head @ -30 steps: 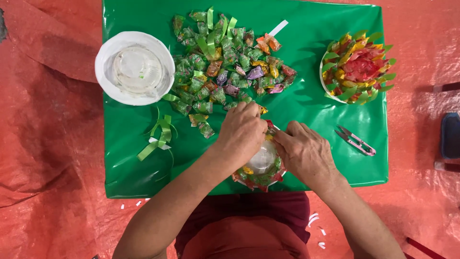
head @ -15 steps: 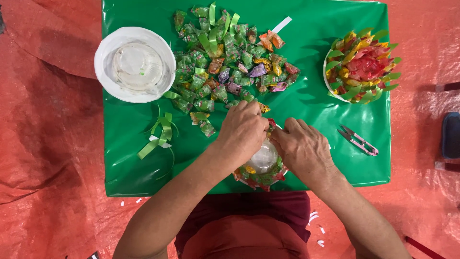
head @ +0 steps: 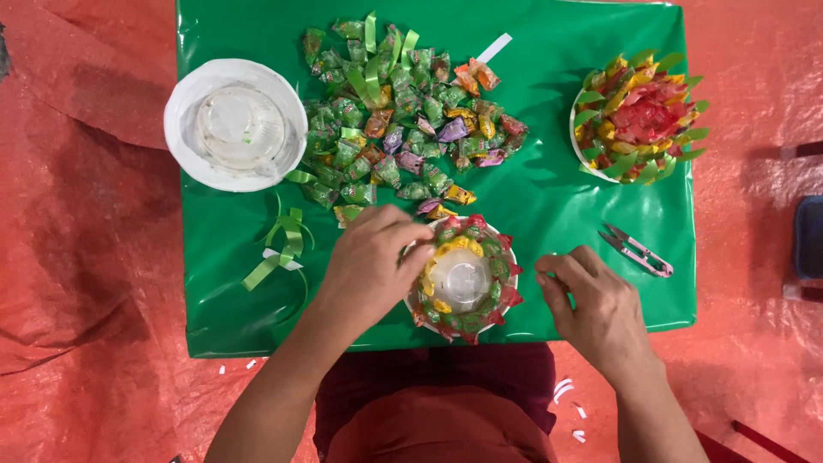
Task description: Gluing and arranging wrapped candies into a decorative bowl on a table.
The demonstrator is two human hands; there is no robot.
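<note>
My left hand (head: 370,266) lies palm down, fingers curled and bunched toward the right. My right hand (head: 594,302) sits well apart from it, knuckles up, thumb and forefinger pinched together. Both bare forearms angle in from the bottom edge.

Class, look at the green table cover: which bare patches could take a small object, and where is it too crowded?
Bare green lies between the sweet pile and the finished basket, running down to the snips, and along the near left corner below the ribbon scraps. It is crowded around the pile, the white bowl and the half-made basket between left hand and right hand.
</note>
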